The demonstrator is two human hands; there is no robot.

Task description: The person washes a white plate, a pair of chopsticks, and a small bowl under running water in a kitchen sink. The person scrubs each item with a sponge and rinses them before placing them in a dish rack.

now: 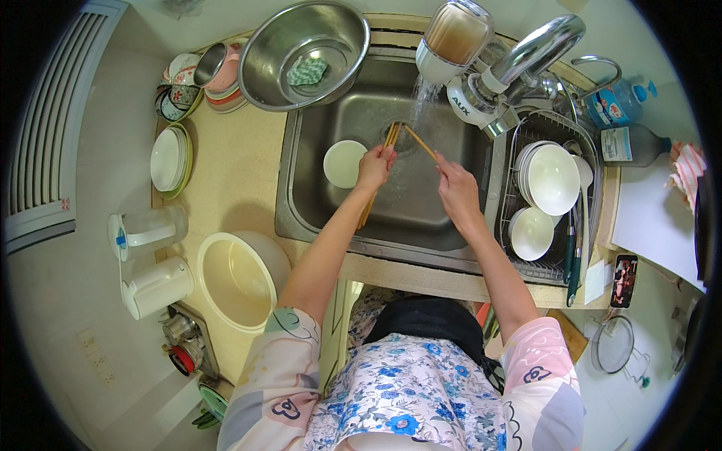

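My left hand (375,167) grips a bundle of wooden chopsticks (391,134) over the stainless steel sink (420,217). Their far ends point toward the drain, and the near ends stick out below my wrist. In my right hand (458,189) is a single wooden chopstick (420,142), slanted toward the bundle's tips. Water (424,98) pours from the filter on the faucet (471,104), just beyond the chopstick tips. A small white bowl (344,163) rests on the sink floor, partly behind my left hand.
A large steel basin (259,73) with a green-and-white cloth (307,71) overlaps the sink's back left corner. On the right, a wire dish rack (538,270) holds white bowls (554,179) and utensils. A cream pot (211,282), pitchers (161,287) and stacked plates (166,158) stand left.
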